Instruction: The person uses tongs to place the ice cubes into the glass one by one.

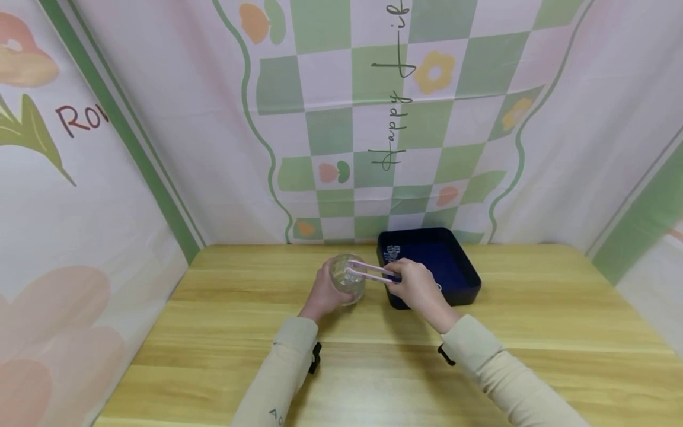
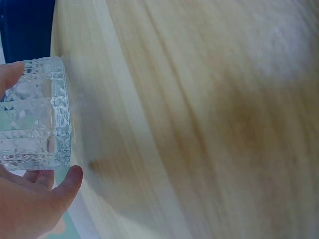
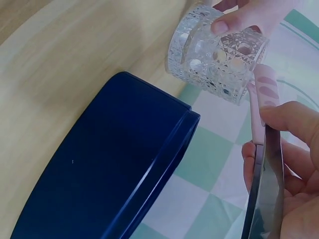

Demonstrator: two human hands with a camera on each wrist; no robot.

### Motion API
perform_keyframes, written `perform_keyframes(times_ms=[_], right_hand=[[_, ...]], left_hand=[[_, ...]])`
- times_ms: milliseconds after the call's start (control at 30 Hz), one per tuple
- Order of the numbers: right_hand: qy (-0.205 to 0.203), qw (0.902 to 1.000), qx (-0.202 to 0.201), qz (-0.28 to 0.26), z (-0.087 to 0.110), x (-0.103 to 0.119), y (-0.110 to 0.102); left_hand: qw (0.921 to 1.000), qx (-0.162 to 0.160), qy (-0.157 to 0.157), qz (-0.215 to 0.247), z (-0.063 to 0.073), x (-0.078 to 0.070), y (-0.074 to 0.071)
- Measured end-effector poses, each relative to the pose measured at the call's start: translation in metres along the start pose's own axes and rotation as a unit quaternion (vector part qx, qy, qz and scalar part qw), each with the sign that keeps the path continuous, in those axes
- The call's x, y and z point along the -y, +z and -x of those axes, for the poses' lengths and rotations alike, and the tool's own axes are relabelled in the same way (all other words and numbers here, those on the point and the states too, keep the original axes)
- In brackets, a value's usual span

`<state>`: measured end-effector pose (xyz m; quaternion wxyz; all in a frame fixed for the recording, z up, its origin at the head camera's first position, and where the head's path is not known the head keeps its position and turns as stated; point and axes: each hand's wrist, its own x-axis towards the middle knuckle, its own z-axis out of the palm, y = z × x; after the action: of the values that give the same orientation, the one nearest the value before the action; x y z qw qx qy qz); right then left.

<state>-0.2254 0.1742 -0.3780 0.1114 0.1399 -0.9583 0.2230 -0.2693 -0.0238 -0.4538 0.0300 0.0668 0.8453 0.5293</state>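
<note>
A clear patterned glass (image 1: 349, 290) stands near the middle of the table, and my left hand (image 1: 324, 295) holds it by the side. The left wrist view shows that thumb and the fingers (image 2: 65, 189) on opposite sides of the glass. My right hand (image 1: 420, 289) grips tongs (image 1: 370, 276) with pink arms and dark metal handles. Their pink tips point left, at the mouth of the glass. In the right wrist view the tongs (image 3: 259, 129) partly pass behind the glass rim. Whether the tips pinch anything is too small to tell.
A dark blue square tray (image 1: 465, 295) with raised walls sits right of the glass, partly beneath my right hand. Small whitish shapes (image 1: 393, 252) show at its back left. The wooden table (image 1: 240, 332) ends at a patterned cloth backdrop (image 1: 325, 118).
</note>
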Motion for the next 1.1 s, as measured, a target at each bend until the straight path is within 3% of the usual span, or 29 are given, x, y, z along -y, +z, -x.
perform_keyframes(times_ms=[400,667,1100], right_hand=[[0.008,0.9999,0.007,-0.002,-0.001,0.0,0.003],[0.015,0.9998,0.007,-0.008,-0.001,-0.002,0.005],[0.02,0.9991,-0.033,-0.015,-0.005,-0.011,-0.005]], left_hand=[[0.9998,-0.001,0.018,0.006,-0.002,0.002,0.0],[0.9999,0.002,0.007,0.009,0.0,0.0,-0.001],[0.9999,0.0,0.015,0.005,-0.001,0.001,0.0]])
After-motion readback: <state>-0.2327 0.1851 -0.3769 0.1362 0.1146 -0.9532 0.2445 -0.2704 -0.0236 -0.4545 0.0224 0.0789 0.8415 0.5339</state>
